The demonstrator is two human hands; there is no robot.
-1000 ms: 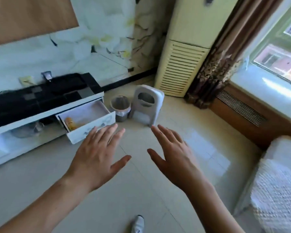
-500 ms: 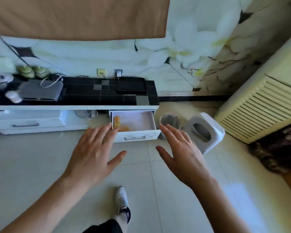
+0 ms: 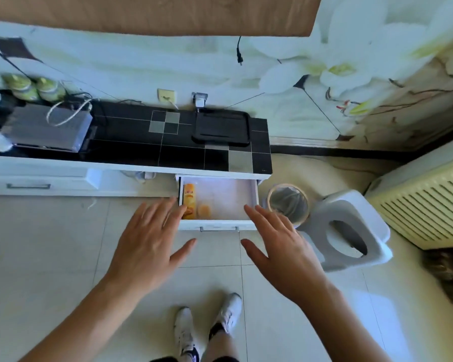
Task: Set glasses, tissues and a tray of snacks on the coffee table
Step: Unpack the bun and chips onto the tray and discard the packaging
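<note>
Snacks not in hand: I see left hand [image 3: 148, 246] and right hand [image 3: 285, 253] spread flat, empty, before the open drawer [image 3: 217, 226]. Snack tube [image 3: 188, 201] lies inside at left; tray [image 3: 221, 126] beyond on top. Risk: tube rolls when grabbed.

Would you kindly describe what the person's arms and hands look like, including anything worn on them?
Both forearms are bare right to the bottom edge of the picture, with no sleeves in view. The left hand and the right hand wear no gloves, and no rings, watch or bracelet show on either.
</note>
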